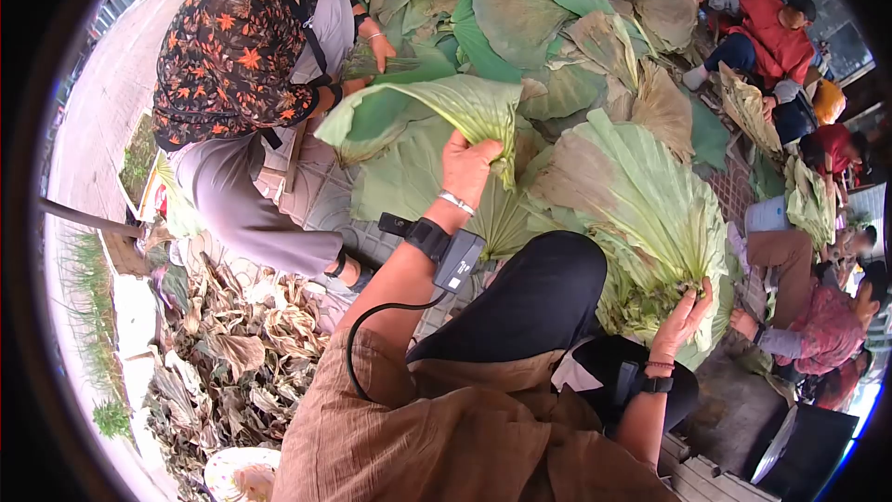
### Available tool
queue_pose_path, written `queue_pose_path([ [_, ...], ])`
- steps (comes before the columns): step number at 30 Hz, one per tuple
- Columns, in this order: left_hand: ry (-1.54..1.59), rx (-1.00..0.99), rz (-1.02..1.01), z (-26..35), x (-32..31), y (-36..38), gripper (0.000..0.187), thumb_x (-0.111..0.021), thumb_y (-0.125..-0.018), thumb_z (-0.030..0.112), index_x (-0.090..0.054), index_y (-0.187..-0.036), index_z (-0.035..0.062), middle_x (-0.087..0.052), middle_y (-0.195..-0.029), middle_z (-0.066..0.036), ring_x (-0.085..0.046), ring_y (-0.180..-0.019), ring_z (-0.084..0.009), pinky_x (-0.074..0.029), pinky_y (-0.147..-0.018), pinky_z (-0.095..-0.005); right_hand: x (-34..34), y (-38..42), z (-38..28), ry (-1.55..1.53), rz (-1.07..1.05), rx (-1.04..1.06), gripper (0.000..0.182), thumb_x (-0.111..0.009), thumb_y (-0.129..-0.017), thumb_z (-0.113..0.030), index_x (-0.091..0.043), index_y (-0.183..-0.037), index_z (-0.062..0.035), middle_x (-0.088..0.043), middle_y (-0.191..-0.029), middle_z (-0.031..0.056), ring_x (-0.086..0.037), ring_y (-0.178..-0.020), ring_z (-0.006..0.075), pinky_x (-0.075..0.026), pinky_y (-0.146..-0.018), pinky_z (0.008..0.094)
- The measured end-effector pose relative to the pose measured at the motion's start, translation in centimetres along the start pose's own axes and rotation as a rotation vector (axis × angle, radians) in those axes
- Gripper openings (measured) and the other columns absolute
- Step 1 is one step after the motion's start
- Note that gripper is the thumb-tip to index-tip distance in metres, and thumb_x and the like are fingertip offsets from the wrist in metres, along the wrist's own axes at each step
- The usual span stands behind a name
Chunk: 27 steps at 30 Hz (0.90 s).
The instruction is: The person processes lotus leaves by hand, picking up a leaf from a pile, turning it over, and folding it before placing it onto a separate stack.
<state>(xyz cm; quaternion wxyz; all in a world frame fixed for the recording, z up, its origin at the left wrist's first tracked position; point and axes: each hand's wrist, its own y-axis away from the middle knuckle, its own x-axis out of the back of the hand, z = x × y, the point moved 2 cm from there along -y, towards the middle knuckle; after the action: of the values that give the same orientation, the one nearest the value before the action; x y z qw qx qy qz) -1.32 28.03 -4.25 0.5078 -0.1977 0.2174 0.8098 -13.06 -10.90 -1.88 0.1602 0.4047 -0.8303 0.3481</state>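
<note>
My left hand [471,165] is closed round the gathered end of a single lotus leaf [446,102], raised in front of me with its green blade spreading to the left. On the right, my right hand [683,321] grips the bunched base of a stack of lotus leaves [641,195]. The stack fans upward and away, pale green with a brownish patch on its left part. The fingertips of my right hand are partly hidden among the folds. Below my left hand, another broad leaf [400,181] lies spread on the paving.
A large heap of green and browning leaves [520,19] covers the ground ahead. A person in a flowered shirt [232,46] sits at left. Dry, crumpled leaves [232,353] pile up at lower left. Several people sit along the right, near a pale bucket [766,215].
</note>
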Motion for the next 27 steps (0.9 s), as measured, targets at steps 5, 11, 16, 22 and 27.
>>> queue_pose_path([
  [5, 0.134, -0.197, -0.346, 5.1, -8.7, 2.6, 0.024, -0.058, -0.077, -0.009, -0.060, -0.099, 0.0013, -0.065, -0.093, -0.004, -0.062, -0.078, -0.0117, -0.049, -0.070, -0.0257, 0.1, 0.0, 0.1, 0.062, 0.003, 0.061, 0.039, -0.043, -0.093, -0.022, -0.045, -0.127, -0.0008, -0.047, -0.127, 0.0166, -0.041, -0.118, 0.0305, -0.028, -0.102, 0.0380],
  [11, 0.457, 0.005, -0.591, 7.6, -19.3, 8.8, 0.021, -0.060, -0.077, -0.002, -0.062, -0.097, 0.0052, -0.066, -0.092, -0.005, -0.062, -0.083, -0.0138, -0.050, -0.074, -0.0284, 0.0, -0.2, 1.0, 0.065, 0.048, 0.130, 0.040, -0.047, -0.090, -0.021, -0.046, -0.125, 0.0001, -0.050, -0.123, 0.0166, -0.043, -0.115, 0.0324, -0.028, -0.101, 0.0416],
  [16, 0.614, 0.259, -0.680, 2.2, -25.6, 12.8, 0.017, -0.060, -0.078, -0.002, -0.060, -0.094, 0.0052, -0.064, -0.086, -0.004, -0.062, -0.082, -0.0142, -0.050, -0.071, -0.0292, 0.3, -0.3, 1.4, 0.096, 0.046, 0.182, 0.040, -0.048, -0.088, -0.020, -0.046, -0.124, 0.0003, -0.050, -0.122, 0.0179, -0.043, -0.115, 0.0337, -0.028, -0.100, 0.0422],
  [22, 0.283, 0.480, -0.616, -8.0, -27.4, 15.4, 0.020, -0.063, -0.075, -0.002, -0.059, -0.093, 0.0071, -0.063, -0.082, -0.003, -0.062, -0.073, -0.0137, -0.051, -0.058, -0.0294, 0.5, -0.4, 0.9, 0.137, 0.041, 0.219, 0.044, -0.047, -0.091, -0.029, -0.044, -0.125, -0.0004, -0.049, -0.123, 0.0188, -0.042, -0.116, 0.0346, -0.026, -0.101, 0.0444],
  [27, 0.133, 0.679, -0.496, -12.0, -25.7, 14.0, 0.023, -0.064, -0.076, 0.003, -0.058, -0.098, 0.0090, -0.062, -0.090, -0.004, -0.061, -0.077, -0.0178, -0.052, -0.065, -0.0350, 0.7, -0.4, 1.4, 0.162, 0.008, 0.161, 0.044, -0.048, -0.091, -0.029, -0.046, -0.124, 0.0000, -0.051, -0.114, 0.0198, -0.043, -0.107, 0.0370, -0.027, -0.099, 0.0464],
])
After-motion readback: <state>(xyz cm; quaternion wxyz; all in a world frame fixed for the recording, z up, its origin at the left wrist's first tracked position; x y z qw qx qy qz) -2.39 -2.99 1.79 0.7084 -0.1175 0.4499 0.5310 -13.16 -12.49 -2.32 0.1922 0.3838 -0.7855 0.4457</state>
